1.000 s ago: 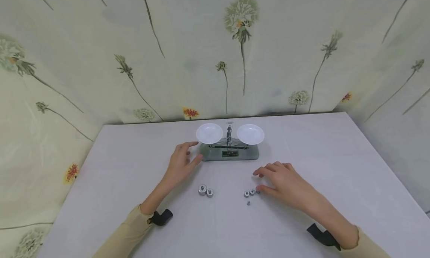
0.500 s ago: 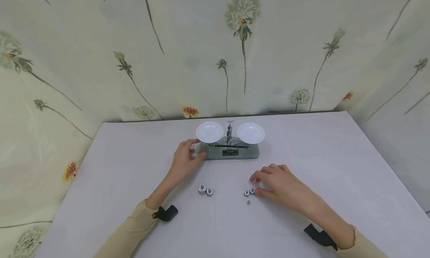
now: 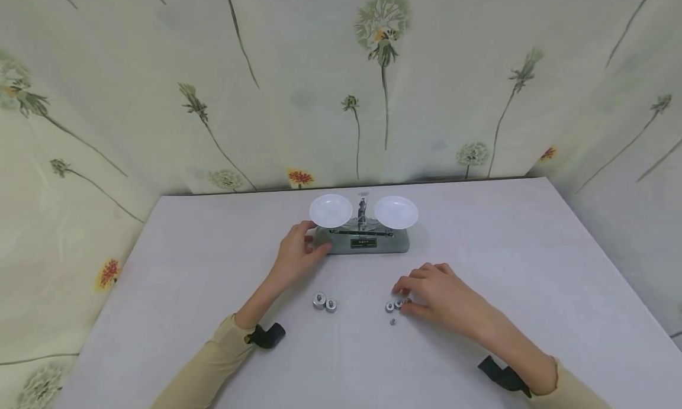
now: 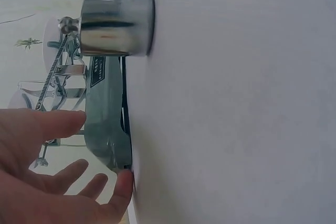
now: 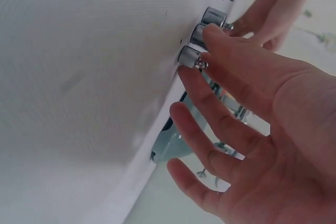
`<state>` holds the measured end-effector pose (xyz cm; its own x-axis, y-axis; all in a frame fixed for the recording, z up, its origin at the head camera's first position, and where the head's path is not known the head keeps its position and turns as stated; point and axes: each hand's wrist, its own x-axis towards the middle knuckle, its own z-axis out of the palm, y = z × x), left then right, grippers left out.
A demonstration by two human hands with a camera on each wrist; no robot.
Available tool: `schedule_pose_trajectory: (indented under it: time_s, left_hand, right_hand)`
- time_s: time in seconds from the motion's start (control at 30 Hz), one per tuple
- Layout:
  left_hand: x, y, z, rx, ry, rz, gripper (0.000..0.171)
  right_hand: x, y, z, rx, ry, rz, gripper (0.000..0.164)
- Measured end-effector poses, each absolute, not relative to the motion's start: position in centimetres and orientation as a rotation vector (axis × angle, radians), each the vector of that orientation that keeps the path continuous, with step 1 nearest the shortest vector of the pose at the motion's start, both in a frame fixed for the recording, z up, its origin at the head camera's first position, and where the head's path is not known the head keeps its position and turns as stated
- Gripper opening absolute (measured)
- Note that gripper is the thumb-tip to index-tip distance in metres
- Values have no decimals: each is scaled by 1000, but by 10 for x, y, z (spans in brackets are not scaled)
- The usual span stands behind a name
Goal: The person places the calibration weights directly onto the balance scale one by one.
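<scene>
A balance scale (image 3: 394,244) with two white pans (image 3: 396,212) stands at the back middle of the table. My left hand (image 3: 295,252) holds the left end of its grey-green base, thumb in front and fingers round the side. Two larger metal weights (image 3: 319,300) stand nearer to me; in the left wrist view they loom in the foreground. My right hand (image 3: 444,290) hovers round a row of small weights (image 3: 389,307), its fingers loosely bent. In the right wrist view, a knobbed weight (image 5: 189,56) sits between thumb and fingers, with no plain grip. The tiniest weight (image 3: 392,322) lies in front.
A white cloth covers the table (image 3: 501,231). Behind it hangs a backdrop (image 3: 303,101) printed with dandelions and other flowers. Black straps (image 3: 268,336) with wrist cameras sit below both hands.
My left hand has moved right, onto the end of the scale's base. My right hand has shifted slightly left among the small weights. Scale and weights stay put.
</scene>
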<state>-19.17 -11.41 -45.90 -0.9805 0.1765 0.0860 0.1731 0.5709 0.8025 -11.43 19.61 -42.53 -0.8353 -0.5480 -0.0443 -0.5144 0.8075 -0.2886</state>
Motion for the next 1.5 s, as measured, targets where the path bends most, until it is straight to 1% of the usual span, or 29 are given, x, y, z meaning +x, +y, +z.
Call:
schedule_pose_trajectory:
  time_s: [0.2, 0.43, 0.7, 1.0, 1.2, 1.5]
  left_hand:
    - [-196, -111, -461, 349, 2791, 1412, 52]
    - [-198, -107, -461, 310, 2766, 1415, 55]
    - [-200, -107, -463, 388, 2815, 1324, 60]
    - [-200, -106, -464, 416, 2835, 1326, 65]
    - [-198, -105, -464, 394, 2833, 1328, 65]
    - [-199, -106, -463, 396, 2802, 1354, 65]
  right_hand:
    - [-114, 194, -428, -849, 2880, -394, 27]
    - [-112, 191, -428, -844, 2886, -385, 28]
    - [-111, 188, -428, -856, 2897, -391, 28]
    - [-111, 188, -431, -908, 2926, -353, 25]
    - [-110, 188, -434, -965, 2939, -355, 23]
    - [-110, 187, -434, -979, 2972, -315, 20]
